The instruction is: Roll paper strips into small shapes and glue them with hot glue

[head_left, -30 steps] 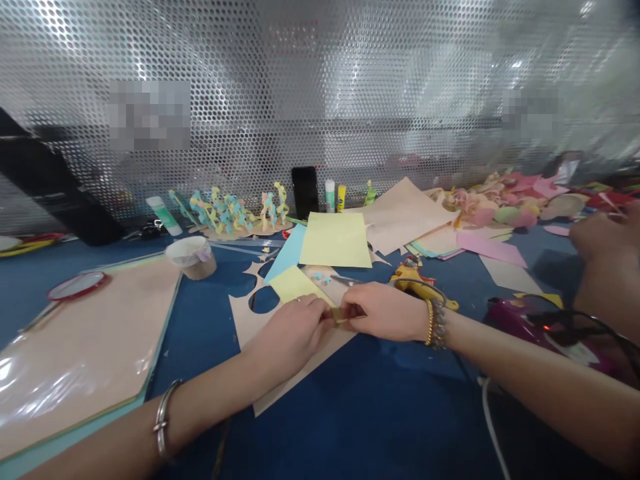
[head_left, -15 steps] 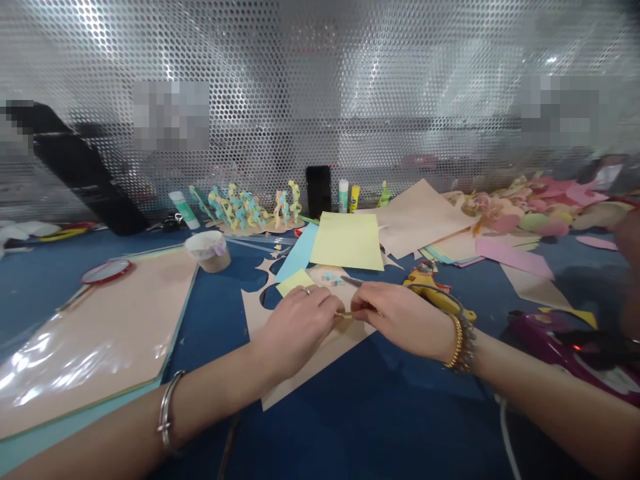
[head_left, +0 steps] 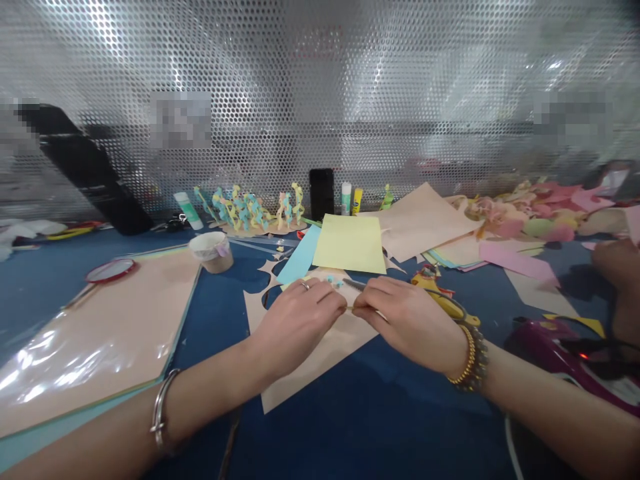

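My left hand (head_left: 303,323) and my right hand (head_left: 410,320) almost meet over a cut beige sheet (head_left: 300,377). Between their pinched fingertips is a thin yellowish strip (head_left: 350,309), mostly hidden by the fingers. Small blue paper bits (head_left: 334,280) lie just beyond the fingers. Behind them a pale yellow sheet (head_left: 349,243) overlaps a light blue sheet (head_left: 300,257). A grey blade tip (head_left: 354,285) shows beside my right hand, with yellow-handled scissors (head_left: 447,307) to its right.
A paper cup (head_left: 213,253) and plastic-covered beige sheets (head_left: 115,320) are at left. Curly paper pieces (head_left: 250,210), a phone (head_left: 321,193) and glue sticks (head_left: 346,199) stand at the back. At right are pink paper pieces (head_left: 520,263), a purple device (head_left: 550,347) and another person's hand (head_left: 617,267).
My fingertips have come closer together, so less of the strip shows. My right hand is turned slightly more over it. At the right edge, the other person's hand has come further into view.
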{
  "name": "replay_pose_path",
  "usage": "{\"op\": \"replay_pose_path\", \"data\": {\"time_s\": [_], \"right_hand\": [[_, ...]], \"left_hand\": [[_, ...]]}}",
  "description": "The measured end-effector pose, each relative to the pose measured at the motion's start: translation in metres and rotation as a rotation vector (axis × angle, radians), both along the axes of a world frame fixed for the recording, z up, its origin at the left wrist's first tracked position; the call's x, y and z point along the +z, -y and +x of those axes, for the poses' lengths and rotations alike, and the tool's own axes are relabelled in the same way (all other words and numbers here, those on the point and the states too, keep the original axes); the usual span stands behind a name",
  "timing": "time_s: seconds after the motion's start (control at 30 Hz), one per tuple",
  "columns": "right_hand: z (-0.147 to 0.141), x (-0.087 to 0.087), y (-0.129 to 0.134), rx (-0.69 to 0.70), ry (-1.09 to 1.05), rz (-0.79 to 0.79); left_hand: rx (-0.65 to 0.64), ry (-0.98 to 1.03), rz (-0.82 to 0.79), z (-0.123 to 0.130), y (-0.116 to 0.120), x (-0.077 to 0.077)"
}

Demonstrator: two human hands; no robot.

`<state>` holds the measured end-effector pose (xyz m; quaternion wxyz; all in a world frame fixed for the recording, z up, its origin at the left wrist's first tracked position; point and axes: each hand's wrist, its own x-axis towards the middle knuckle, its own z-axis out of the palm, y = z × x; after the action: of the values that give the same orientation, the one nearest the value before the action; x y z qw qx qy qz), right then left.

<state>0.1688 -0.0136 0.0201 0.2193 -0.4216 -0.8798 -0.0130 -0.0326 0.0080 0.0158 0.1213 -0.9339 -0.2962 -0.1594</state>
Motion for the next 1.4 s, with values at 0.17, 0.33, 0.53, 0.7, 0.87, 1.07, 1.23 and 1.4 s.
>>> {"op": "replay_pose_path", "data": {"time_s": [0.17,0.33,0.53,0.7,0.87,1.07,1.23,1.4], "right_hand": [[0.000,0.004,-0.001,-0.018,0.001,-0.103],[0.001,0.003,-0.001,0.014,0.095,-0.004],[0.002,0.000,0.004,0.026,0.071,0.119],[0.001,0.005,0.007,0.017,0.038,0.083],[0.001,0.006,0.005,-0.009,-0.019,-0.053],[0.001,0.007,0.003,-0.012,-0.064,-0.051],[0.001,0.008,0.003,-0.001,-0.062,-0.016],[0.001,0.007,0.003,-0.003,-0.018,-0.018]], "left_hand": [[-0.067,-0.053,-0.002,-0.004,0.000,0.002],[-0.084,-0.034,0.042,-0.006,-0.001,0.003],[-0.044,0.103,-0.035,-0.002,-0.002,0.006],[-0.067,0.144,-0.133,-0.001,-0.003,0.008],[-0.099,0.017,0.049,-0.006,-0.002,0.007],[-0.093,-0.039,0.128,-0.007,0.000,0.011],[-0.099,0.046,0.000,-0.006,0.000,0.011],[-0.112,0.056,-0.022,-0.007,-0.001,0.011]]}}
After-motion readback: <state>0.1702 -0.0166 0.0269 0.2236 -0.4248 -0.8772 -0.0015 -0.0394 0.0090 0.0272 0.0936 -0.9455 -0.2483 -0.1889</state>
